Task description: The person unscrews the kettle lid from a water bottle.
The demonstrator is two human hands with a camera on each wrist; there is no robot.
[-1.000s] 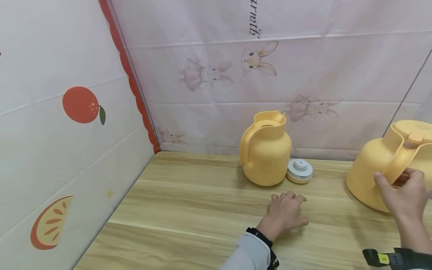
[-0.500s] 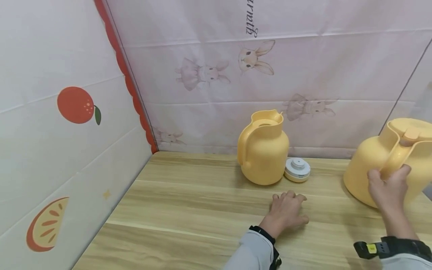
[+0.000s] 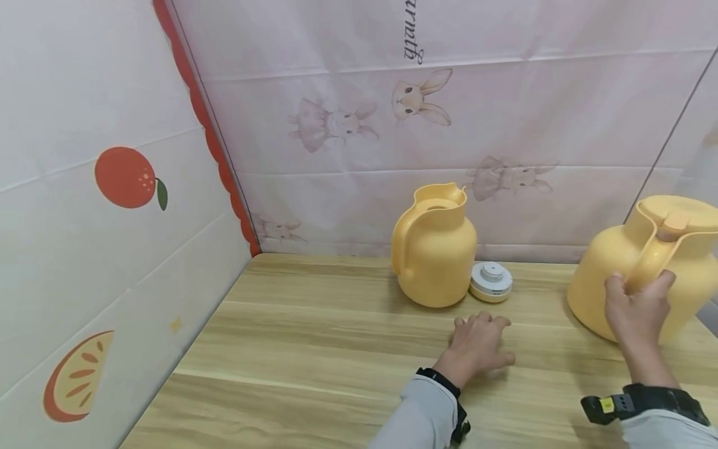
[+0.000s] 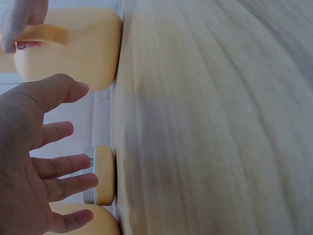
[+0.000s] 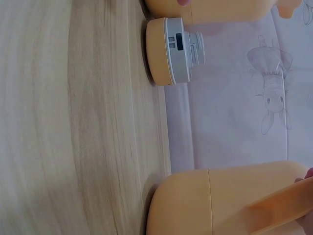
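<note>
A yellow thermos jug (image 3: pixel 608 274) with its lid on stands on the table at the right. My right hand (image 3: pixel 639 312) grips the lower part of its handle (image 3: pixel 650 262). In the right wrist view only a bit of that hand shows beside the handle (image 5: pixel 283 208). Palm down with fingers spread, my left hand (image 3: pixel 477 346) is low over the table and holds nothing. Beyond it stands a second yellow thermos jug (image 3: pixel 440 259), its top open. A round lid (image 3: pixel 491 280), yellow below and white above, lies just right of that jug, white stopper side up.
The wooden table (image 3: pixel 314 349) runs back to a pink wall covering (image 3: pixel 336 206) with rabbit prints. A white wall covering (image 3: pixel 112 262) with fruit prints borders the table on the left.
My right hand has shifted left, closer in round the jug's handle. The head view has moved slightly. My left hand stays nearly where it was.
</note>
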